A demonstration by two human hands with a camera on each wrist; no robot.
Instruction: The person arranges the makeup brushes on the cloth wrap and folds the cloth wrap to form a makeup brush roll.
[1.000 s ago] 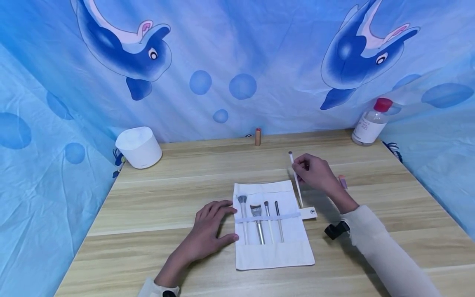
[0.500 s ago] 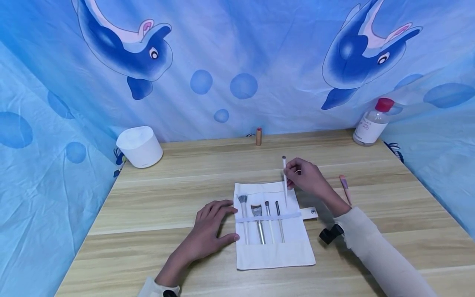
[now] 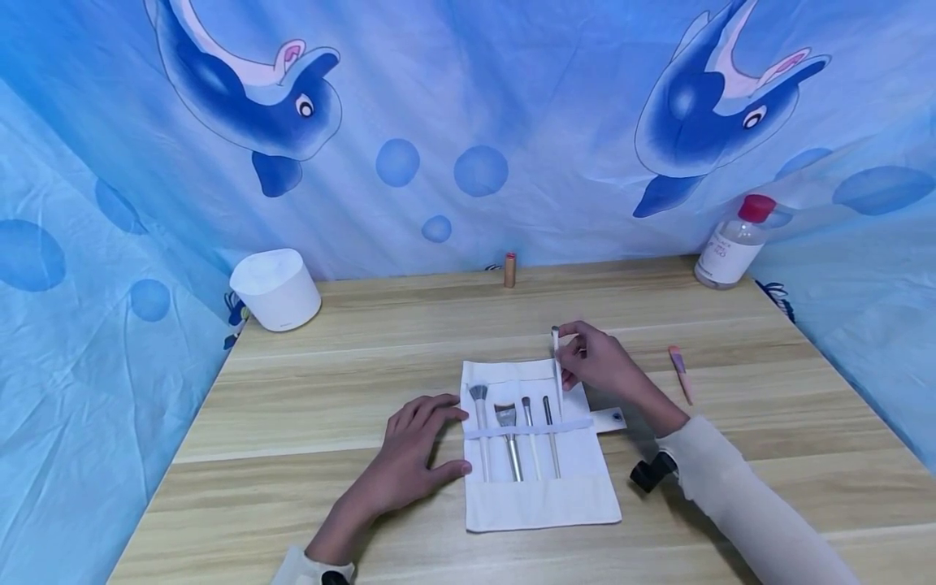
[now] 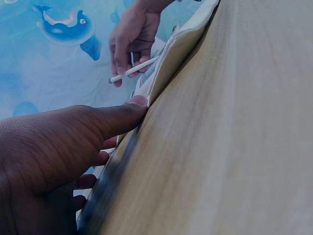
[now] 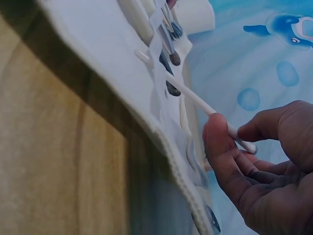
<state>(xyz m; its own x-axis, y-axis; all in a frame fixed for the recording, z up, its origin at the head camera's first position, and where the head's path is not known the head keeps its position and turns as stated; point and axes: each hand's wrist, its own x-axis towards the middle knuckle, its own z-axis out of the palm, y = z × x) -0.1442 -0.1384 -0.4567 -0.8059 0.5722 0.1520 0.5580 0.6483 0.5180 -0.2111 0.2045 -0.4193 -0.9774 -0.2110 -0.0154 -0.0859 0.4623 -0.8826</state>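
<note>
An unrolled white cloth brush pouch (image 3: 541,505) lies on the table, several makeup brushes held upright in a row by its elastic band (image 3: 580,424). My right hand (image 3: 605,362) pinches a slim white makeup brush (image 3: 560,396) between thumb and fingertips near its bristle end, above the pouch's upper right. In the right wrist view, the handle of this makeup brush (image 5: 195,99) passes beneath the band, its tip showing on the other side. My left hand (image 3: 405,465) rests at the pouch's left edge with fingers spread; its thumb (image 4: 128,117) touches the cloth.
A pink makeup brush (image 3: 681,375) lies to the right of the pouch. Along the back stand a white rounded container (image 3: 276,292), a small brown tube (image 3: 509,270) and a clear bottle with a red cap (image 3: 730,248). A snap tab (image 3: 609,420) sticks out from the pouch.
My right hand has brought the white makeup brush leftward over the pouch, then lowered it toward the band. The pink brush came into fuller view. My left hand stays put.
</note>
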